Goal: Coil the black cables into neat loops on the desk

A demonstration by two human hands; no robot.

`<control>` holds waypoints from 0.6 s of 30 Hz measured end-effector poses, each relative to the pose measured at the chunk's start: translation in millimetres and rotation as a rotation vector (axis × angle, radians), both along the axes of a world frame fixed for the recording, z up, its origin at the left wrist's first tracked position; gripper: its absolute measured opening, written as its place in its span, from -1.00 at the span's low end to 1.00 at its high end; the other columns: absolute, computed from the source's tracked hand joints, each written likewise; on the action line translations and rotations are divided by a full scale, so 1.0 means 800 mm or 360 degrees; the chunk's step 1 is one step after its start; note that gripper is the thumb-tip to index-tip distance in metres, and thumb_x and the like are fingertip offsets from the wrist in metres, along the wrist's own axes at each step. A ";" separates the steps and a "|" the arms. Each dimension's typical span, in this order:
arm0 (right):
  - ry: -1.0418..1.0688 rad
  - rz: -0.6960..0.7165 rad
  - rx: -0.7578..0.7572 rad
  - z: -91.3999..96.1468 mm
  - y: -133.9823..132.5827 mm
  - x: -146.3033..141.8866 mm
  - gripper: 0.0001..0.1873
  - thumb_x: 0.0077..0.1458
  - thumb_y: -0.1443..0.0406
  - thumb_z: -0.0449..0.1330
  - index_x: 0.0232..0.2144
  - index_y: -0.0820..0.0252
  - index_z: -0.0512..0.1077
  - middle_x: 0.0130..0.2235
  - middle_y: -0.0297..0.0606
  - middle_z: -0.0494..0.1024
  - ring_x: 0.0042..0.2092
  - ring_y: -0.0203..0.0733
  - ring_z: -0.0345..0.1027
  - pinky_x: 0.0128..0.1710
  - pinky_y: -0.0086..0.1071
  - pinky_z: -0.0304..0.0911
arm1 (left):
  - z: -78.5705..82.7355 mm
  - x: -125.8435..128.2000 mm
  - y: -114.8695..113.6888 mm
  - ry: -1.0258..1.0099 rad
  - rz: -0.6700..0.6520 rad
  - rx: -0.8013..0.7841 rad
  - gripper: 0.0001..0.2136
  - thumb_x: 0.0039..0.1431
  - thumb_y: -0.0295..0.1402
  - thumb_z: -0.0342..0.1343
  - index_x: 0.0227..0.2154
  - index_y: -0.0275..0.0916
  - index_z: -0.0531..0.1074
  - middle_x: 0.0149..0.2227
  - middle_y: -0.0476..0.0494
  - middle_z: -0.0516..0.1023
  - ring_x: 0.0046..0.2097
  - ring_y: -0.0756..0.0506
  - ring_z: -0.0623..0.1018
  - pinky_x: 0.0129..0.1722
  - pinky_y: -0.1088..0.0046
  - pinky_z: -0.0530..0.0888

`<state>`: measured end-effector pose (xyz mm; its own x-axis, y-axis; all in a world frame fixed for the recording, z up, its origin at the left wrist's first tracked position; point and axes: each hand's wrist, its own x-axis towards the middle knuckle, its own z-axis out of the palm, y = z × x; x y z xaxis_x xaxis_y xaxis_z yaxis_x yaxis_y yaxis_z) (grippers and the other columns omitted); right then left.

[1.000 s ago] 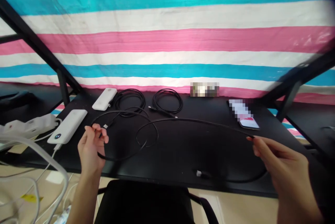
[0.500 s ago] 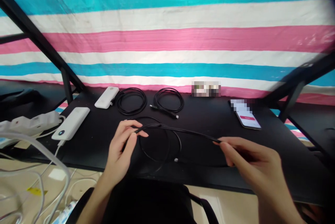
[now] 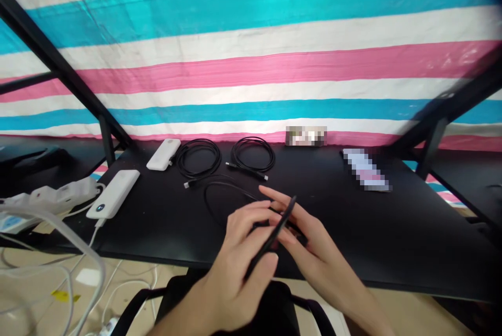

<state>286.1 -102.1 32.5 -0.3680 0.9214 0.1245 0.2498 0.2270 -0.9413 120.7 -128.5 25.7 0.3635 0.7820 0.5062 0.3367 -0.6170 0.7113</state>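
Black cable (image 3: 271, 242), one: lower centre of the frame, a length clamped between thumb and fingers of the left hand (image 3: 245, 249); loop trailing up-left over a black table (image 3: 341, 221). Right hand (image 3: 311, 242): beside it, fingers partly spread, their grip impossible to tell. Coiled cables (image 3: 179, 159), two: mid-frame. White power banks (image 3: 113, 193), two: left. Phone (image 3: 364, 170), pixelated: right.
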 end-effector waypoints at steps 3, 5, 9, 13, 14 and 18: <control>0.0245 0.0212 -0.0062 0.002 0.000 0.013 -0.42 0.14 0.20 0.18 0.20 -0.13 0.16 0.15 -0.28 0.33 0.12 -0.12 0.25 0.01 -0.33 0.27 | -0.006 0.003 -0.008 0.0223 -0.0007 0.0158 -0.62 0.26 -0.42 -0.11 0.13 -0.24 0.20 0.12 -0.26 0.28 0.27 -0.21 0.11 0.19 0.24 0.10; 0.0454 0.0335 -0.0177 0.002 0.002 0.021 -0.40 0.08 0.08 0.22 0.17 -0.09 0.23 0.19 -0.27 0.29 0.21 -0.03 0.13 0.14 -0.23 0.15 | -0.007 0.002 -0.011 0.0395 0.0002 0.0267 -0.60 0.28 -0.37 -0.13 0.16 -0.26 0.18 0.18 -0.28 0.23 0.29 -0.24 0.08 0.17 0.22 0.06; 0.0777 0.0086 -0.0261 -0.002 0.010 0.024 -0.71 0.18 0.05 0.09 -0.16 0.01 0.46 0.08 -0.28 0.40 0.12 -0.07 0.24 0.12 -0.25 0.15 | 0.001 -0.008 -0.005 0.0577 0.0150 0.0459 -0.53 0.31 -0.13 -0.22 0.15 -0.27 0.20 0.21 -0.33 0.23 0.20 -0.26 0.24 0.05 0.23 0.08; 0.0868 0.0009 -0.0321 -0.005 0.017 0.020 -0.67 0.25 0.14 0.02 -0.48 0.13 0.42 -0.25 -0.29 0.51 -0.05 -0.17 0.36 0.05 -0.36 0.21 | 0.003 -0.021 0.022 0.0629 0.0275 0.0373 -0.68 0.26 -0.23 0.00 0.03 -0.21 0.35 -0.15 -0.15 0.57 -0.21 -0.10 0.48 -0.10 0.30 0.18; 0.0921 -0.0006 -0.0369 -0.005 0.019 0.021 -0.66 0.24 0.15 0.02 -0.49 0.14 0.42 -0.31 -0.28 0.50 -0.07 -0.17 0.37 0.02 -0.38 0.24 | 0.001 -0.025 0.029 0.0588 0.0192 0.0327 -0.75 0.25 -0.29 0.03 -0.05 -0.20 0.41 -0.27 -0.08 0.59 -0.33 -0.05 0.47 -0.15 0.34 0.23; 0.1291 -0.0310 -0.0587 0.003 0.030 0.045 -0.76 0.08 0.17 0.09 -0.51 0.14 0.45 -0.35 -0.26 0.47 -0.11 -0.15 0.39 -0.14 -0.42 0.38 | -0.020 -0.048 0.046 0.0232 0.0206 0.0155 -0.87 0.20 -0.44 0.06 -0.40 -0.19 0.49 -0.47 0.02 0.56 -0.49 0.01 0.43 -0.39 0.48 0.30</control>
<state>322.2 -78.2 34.8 -0.1297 0.9908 -0.0377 -0.5182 -0.1002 -0.8493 82.0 -91.4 9.7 0.3381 0.7768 0.5313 0.5126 -0.6255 0.5882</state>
